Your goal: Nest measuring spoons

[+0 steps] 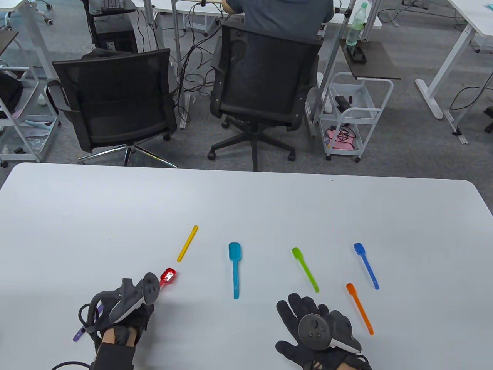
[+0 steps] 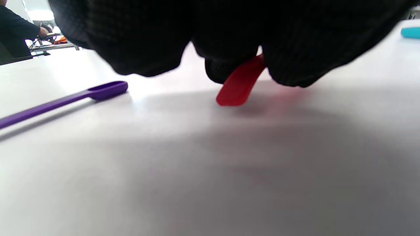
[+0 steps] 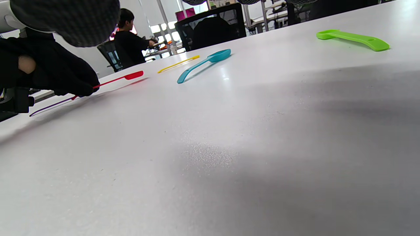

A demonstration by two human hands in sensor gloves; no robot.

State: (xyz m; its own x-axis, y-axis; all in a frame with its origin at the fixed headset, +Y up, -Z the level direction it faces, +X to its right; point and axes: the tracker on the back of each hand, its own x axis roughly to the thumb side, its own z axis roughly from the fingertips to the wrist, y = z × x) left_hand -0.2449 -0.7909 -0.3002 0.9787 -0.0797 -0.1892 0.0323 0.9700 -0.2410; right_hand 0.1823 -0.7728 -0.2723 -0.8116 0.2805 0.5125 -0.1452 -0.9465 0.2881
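Overhead view; low tabletop wrist views.

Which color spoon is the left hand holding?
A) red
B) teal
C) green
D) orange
A: the left hand grips the handle of the red spoon, whose bowl sticks out past the glove in the table view, and the left wrist view shows its red handle end poking out from under the fingers.

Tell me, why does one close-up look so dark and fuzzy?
In the left wrist view the left hand fills the top, black and out of focus, casting soft shadow beneath the red spoon; the right wrist view shows window glare on the table.
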